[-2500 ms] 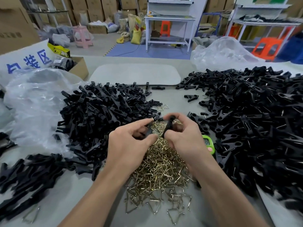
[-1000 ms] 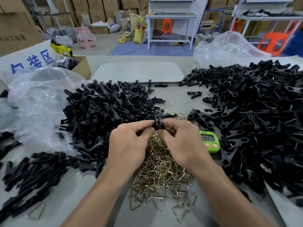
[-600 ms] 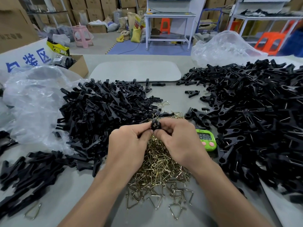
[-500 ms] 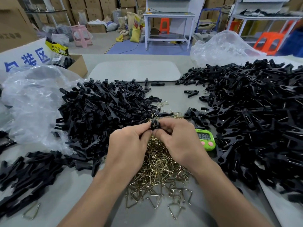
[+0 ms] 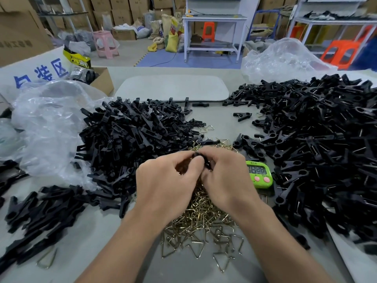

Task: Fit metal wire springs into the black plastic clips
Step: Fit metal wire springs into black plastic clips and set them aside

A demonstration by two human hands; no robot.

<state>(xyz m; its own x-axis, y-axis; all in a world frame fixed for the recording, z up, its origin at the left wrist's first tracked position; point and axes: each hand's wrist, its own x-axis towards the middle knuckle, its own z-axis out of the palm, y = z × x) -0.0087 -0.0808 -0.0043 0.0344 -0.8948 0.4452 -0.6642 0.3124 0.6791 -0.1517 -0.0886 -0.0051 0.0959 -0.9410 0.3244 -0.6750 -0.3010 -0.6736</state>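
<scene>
My left hand and my right hand meet over the table's middle, both pinching one small black plastic clip between the fingertips; most of the clip is hidden by my fingers. Below the hands lies a heap of brass-coloured wire springs. A pile of loose black clip halves spreads to the left. A larger pile of black clips with wire showing in them fills the right.
A green digital timer sits just right of my right hand. Crumpled clear plastic bags lie at the left and far right. A grey pad and a cardboard box stand behind the piles.
The clip was held apart with its black length visible; my fingers have since closed together around it, and both hands have shifted slightly lower and nearer. The piles have not moved.
</scene>
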